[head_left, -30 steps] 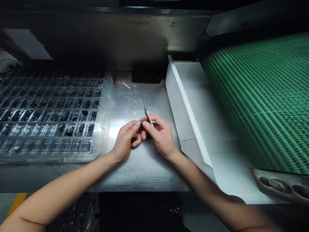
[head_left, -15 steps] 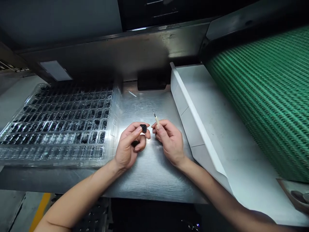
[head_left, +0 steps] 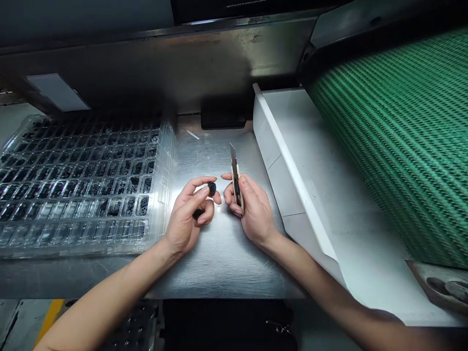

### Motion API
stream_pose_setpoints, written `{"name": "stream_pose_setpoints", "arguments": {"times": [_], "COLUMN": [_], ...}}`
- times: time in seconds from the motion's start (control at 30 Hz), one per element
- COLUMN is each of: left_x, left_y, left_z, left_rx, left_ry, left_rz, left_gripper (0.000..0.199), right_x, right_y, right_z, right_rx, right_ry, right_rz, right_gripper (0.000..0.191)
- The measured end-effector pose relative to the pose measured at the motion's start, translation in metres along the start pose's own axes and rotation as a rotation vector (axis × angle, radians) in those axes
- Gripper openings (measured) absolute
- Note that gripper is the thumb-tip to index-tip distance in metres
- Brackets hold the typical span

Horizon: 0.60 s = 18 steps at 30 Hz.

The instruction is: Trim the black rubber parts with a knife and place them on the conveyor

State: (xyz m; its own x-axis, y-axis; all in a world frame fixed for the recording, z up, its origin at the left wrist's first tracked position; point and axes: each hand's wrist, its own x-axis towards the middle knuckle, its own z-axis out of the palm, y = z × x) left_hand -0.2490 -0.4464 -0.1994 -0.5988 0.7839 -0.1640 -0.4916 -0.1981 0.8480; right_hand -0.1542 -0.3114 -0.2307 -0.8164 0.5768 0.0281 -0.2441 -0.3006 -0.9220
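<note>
Between thumb and index finger of my left hand (head_left: 189, 214) is a small round black part (head_left: 212, 188) with an openwork face. A second black piece (head_left: 198, 213) sits under the curled lower fingers of that hand, partly hidden. My right hand (head_left: 254, 207) grips a utility knife (head_left: 236, 178) with a pale handle, its thin blade pointing up and away from me. The knife and the black part are a short distance apart, above the metal table (head_left: 226, 263). To the left lies a clear plastic tray (head_left: 157, 214) holding many black parts in its pockets.
A white chute (head_left: 292, 170) with a raised side wall runs along the right. Beyond it slopes a green mesh conveyor belt (head_left: 402, 136). At the back lie a flat black object (head_left: 223, 120) and a thin white strip (head_left: 191, 134). A white sheet (head_left: 58, 91) is on the left.
The knife has turned in my right hand, so its broad side and more of its handle now show. My left hand still holds the black part. The whole view has shifted slightly.
</note>
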Motion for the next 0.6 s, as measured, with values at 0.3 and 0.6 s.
{"name": "stream_pose_setpoints", "arguments": {"times": [0.3,0.6], "left_x": [0.0017,0.0025], "left_y": [0.0012,0.0004], "left_z": [0.0008,-0.0011], "left_rx": [-0.051,-0.081], "left_ry": [0.014,0.003], "left_rz": [0.007,0.008], "left_gripper": [0.041,0.040], "right_x": [0.0004,-0.0019], "right_y": [0.0014,-0.0010], "right_z": [0.0006,-0.0015], "right_rx": [0.073,-0.120], "right_ry": [-0.040,-0.021], "right_rz": [0.032,-0.074], "right_gripper": [0.042,0.031]}}
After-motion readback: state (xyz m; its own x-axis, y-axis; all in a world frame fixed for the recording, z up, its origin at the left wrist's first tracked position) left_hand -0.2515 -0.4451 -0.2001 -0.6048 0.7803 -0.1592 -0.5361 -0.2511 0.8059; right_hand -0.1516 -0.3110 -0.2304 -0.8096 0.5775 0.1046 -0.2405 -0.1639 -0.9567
